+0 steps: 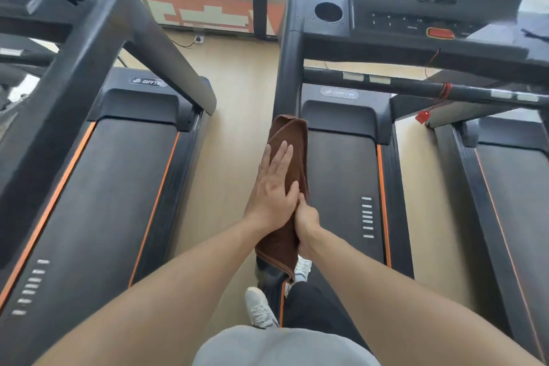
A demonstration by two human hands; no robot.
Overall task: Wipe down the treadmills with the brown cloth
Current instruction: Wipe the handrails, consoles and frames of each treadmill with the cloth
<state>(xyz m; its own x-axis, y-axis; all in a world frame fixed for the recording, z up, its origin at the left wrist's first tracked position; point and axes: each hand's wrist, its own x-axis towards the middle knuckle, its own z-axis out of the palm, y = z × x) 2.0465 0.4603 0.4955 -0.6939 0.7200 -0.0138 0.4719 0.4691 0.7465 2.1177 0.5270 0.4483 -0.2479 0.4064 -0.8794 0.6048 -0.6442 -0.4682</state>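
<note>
The brown cloth [289, 140] is draped lengthwise over the left handrail of the middle treadmill [341, 175]. My left hand [274, 187] lies flat on the cloth with straight fingers, pressing it against the rail from the left side. My right hand [306, 223] grips the cloth from the right side, just behind the left hand, fingers curled round it. The cloth's lower end [277, 261] hangs down below both hands. The rail under the cloth is hidden.
A second treadmill [104, 187] stands to the left and a third [511, 193] to the right. Light wooden floor [237, 116] runs between them. The middle treadmill's console [416, 18] has a red stop button and a red safety cord. My feet in white shoes stand below.
</note>
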